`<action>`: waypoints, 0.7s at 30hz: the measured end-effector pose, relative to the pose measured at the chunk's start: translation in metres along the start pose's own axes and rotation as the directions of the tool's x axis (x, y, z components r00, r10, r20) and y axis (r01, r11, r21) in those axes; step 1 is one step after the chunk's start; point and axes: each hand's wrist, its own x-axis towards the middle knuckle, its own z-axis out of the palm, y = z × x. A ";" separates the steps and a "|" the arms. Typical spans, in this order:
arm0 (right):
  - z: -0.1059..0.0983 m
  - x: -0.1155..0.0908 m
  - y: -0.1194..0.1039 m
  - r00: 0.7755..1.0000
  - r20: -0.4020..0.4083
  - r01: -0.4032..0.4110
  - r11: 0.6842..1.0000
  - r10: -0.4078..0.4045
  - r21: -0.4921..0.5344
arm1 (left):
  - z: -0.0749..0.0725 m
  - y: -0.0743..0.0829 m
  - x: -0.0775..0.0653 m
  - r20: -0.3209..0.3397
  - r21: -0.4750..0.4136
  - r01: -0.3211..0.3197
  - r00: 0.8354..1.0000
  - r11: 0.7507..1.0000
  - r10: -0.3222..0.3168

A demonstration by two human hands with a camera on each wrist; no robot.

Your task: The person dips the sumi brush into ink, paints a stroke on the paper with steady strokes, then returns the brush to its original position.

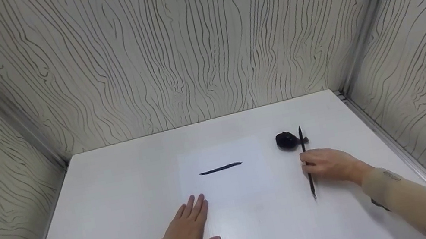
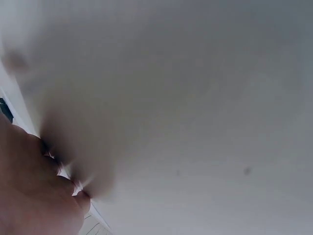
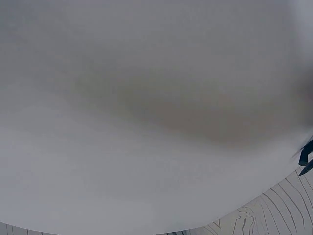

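Observation:
A white sheet of paper (image 1: 249,178) lies on the table, bearing one slanting black stroke (image 1: 221,168). My left hand (image 1: 187,233) rests flat with its fingers spread, the fingertips at the paper's lower left edge; part of this hand (image 2: 34,186) also shows in the left wrist view. To the right of the paper, my right hand (image 1: 330,164) holds a slim dark brush (image 1: 310,181) between thumb and fingers. Its pointed end is away from me, over the short handle of a small round black dish (image 1: 286,140). In the right wrist view only dark pieces (image 3: 305,159) show at the edge.
The white table (image 1: 120,188) is bounded by wood-grain patterned panels (image 1: 184,54) at the back and both sides. Grey metal rails (image 1: 370,17) run along the corners. Both forearms wear beige sleeves (image 1: 410,194).

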 end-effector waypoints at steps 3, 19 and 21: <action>-0.001 0.000 0.001 1.000 0.003 -0.001 1.000 0.001 -0.015 | 0.000 0.000 0.001 0.005 0.003 0.008 1.000 1.000 -0.008; -0.001 -0.008 -0.002 0.994 0.113 0.010 0.991 0.005 -0.135 | 0.000 0.000 -0.001 -0.002 -0.008 0.001 1.000 1.000 -0.001; -0.002 -0.008 -0.004 0.991 0.131 0.013 0.987 0.008 -0.159 | 0.000 0.000 -0.001 0.000 -0.011 0.002 1.000 1.000 -0.002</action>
